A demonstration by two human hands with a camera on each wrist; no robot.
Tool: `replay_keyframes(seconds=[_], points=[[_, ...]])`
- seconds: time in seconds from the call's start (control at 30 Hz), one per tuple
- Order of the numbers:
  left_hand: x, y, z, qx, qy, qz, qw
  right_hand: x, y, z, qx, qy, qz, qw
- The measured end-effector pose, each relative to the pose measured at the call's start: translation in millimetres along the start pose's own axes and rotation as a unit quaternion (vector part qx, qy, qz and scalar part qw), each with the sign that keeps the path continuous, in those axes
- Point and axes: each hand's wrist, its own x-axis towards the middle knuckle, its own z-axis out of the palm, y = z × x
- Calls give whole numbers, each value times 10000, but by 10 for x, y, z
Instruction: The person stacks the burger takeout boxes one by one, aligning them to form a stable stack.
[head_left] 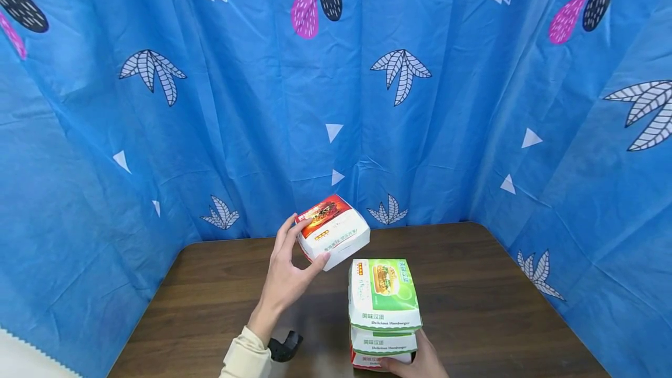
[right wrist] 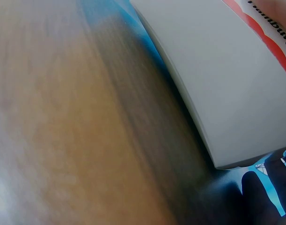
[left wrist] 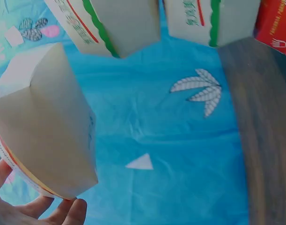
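In the head view my left hand [head_left: 289, 279] grips a red-and-white paper hamburger box [head_left: 336, 232], tilted in the air, thumb at its near side and fingers along its left. The left wrist view shows the underside of this held box [left wrist: 44, 122] and the curled fingers [left wrist: 77, 211]. To its right is a stack of hamburger boxes: a green-topped one [head_left: 383, 293] uppermost, another green-edged box [head_left: 383, 342] below, and a red-edged box [head_left: 367, 359] lowest. My right hand [head_left: 422, 360] holds the lowest box, thumb across its front. Its other fingers are mostly hidden.
A dark brown wooden table [head_left: 210, 296] lies beneath the hands. Behind and around it hangs a blue patterned curtain [head_left: 252, 104]. A black curved piece [head_left: 285, 347] sits beside the left sleeve [head_left: 245, 357]. White edging [head_left: 31, 360] shows at the lower left.
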Motion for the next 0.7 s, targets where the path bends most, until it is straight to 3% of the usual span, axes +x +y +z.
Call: replay_keyframes(seconds=[0.37, 0.7], points=[[-64, 399, 34, -217, -480, 521, 9973, 0, 3, 24, 0, 126, -144, 9998], [-113, 529, 123, -633, -1080, 579, 9904, 23, 48, 29, 355, -26, -273, 9990]])
